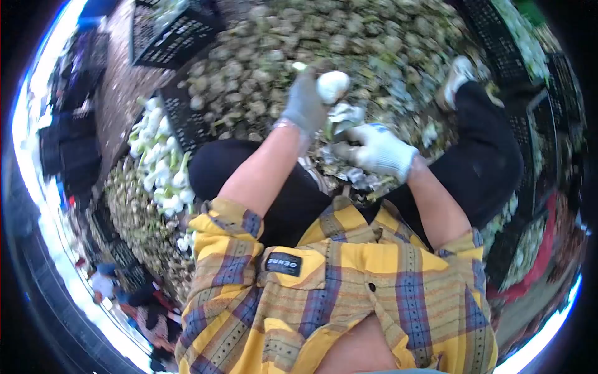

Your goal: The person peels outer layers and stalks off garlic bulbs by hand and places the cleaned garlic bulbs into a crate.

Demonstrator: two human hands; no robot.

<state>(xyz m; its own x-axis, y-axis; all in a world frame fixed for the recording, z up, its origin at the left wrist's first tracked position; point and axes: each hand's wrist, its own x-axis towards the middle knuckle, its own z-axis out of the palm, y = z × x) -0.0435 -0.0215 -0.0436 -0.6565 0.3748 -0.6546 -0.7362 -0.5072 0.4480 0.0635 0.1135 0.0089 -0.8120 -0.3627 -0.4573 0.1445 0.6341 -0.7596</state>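
Note:
My left hand, in a grey-white work glove, is closed around a garlic bulb whose smooth white side faces up; a bit of pale green stem shows beyond the fingers. Close beside it, my right hand wears a white glove, with thumb and fingers curled together. What those fingers hold, if anything, is blurred and hidden. Pale loose garlic skins show between the two hands. More peelings lie below my right hand, between my legs.
A large heap of unpeeled garlic bulbs spreads ahead. Clean white garlic with green stems lies at left by a black crate. Another black crate stands upper left, and more crates line the right. People are at lower left.

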